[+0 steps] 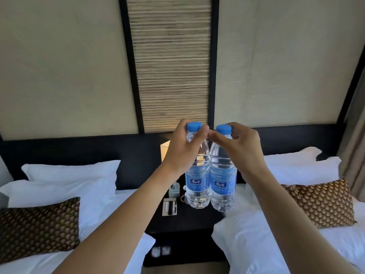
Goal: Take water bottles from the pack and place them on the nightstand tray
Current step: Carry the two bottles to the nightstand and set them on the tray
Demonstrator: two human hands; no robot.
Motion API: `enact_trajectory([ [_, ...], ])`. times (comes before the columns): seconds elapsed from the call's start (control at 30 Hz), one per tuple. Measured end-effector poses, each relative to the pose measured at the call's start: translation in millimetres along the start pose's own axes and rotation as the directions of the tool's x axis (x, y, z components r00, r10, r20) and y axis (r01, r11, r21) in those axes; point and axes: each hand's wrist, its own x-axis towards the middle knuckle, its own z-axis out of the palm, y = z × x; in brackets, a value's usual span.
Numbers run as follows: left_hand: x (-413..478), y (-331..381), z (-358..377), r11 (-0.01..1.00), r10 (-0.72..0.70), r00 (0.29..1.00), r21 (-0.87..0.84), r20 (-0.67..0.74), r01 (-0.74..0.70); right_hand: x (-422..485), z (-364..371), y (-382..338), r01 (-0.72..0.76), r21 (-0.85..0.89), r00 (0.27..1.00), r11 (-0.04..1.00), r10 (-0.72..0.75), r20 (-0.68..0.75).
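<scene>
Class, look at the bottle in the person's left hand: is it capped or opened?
Capped. A blue cap sits on the left bottle, pinched by the left hand.

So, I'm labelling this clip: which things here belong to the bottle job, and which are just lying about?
Job:
left hand holding left bottle
right hand holding right bottle
nightstand

Lying about:
white pillows
patterned cushions
small flat holder on the nightstand
lamp
</scene>
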Motion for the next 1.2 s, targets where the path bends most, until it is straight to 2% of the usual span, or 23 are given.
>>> enact_trajectory([
  [0.23, 141.7, -214.7, -16.3, 1.0, -0.011, 0.995, 0.031, 0.104, 0.008, 134.0, 88.9, 183.5, -0.051, -0.072, 0.999, 0.996, 0.05, -0.011],
  [0.4, 210.0, -376.3, -5.5, 0.997, -0.066, 0.987, 0.036, 0.143, 0.062, 206.1, 135.7, 333.9, -0.194, -0.116, 0.98, 0.974, 0.198, 0.026],
  [0.47, 221.5, -446.3, 6.2, 0.994, -0.103, 0.982, 0.056, 0.157, 0.095, 222.8, 151.8, 397.7, -0.26, -0.126, 0.963, 0.957, 0.266, 0.034],
  [0.6, 221.7, -583.3, 38.5, 0.985, -0.165, 0.961, 0.093, 0.221, 0.148, 234.4, 169.6, 529.7, -0.294, -0.17, 0.952, 0.941, 0.305, 0.042],
  [0.8, 188.8, -789.8, 93.0, 0.985, -0.147, 0.974, 0.121, 0.174, 0.127, 210.4, 199.7, 744.0, -0.315, -0.151, 0.945, 0.937, 0.325, 0.041],
  [0.93, 174.5, -905.5, 113.6, 0.986, -0.103, 0.985, 0.147, 0.141, 0.082, 192.1, 221.4, 866.1, -0.277, -0.198, 0.957, 0.94, 0.289, 0.034],
  [1.0, 155.1, -981.4, 133.0, 0.983, 0.003, 0.992, 0.182, 0.125, -0.025, 171.7, 239.8, 949.7, -0.189, -0.182, 0.978, 0.965, 0.201, 0.049],
  [1.1, 165.9, -1009.3, 125.1, 0.98, -0.003, 0.998, 0.201, 0.067, -0.01, 187.1, 249.8, 974.7, -0.178, -0.182, 0.983, 0.967, 0.183, 0.013],
  [1.2, 170.5, -1047.4, 130.6, 0.963, 0.102, 0.993, 0.243, 0.055, -0.112, 193.9, 261.1, 1017.0, -0.105, -0.149, 0.994, 0.983, 0.1, -0.04],
])
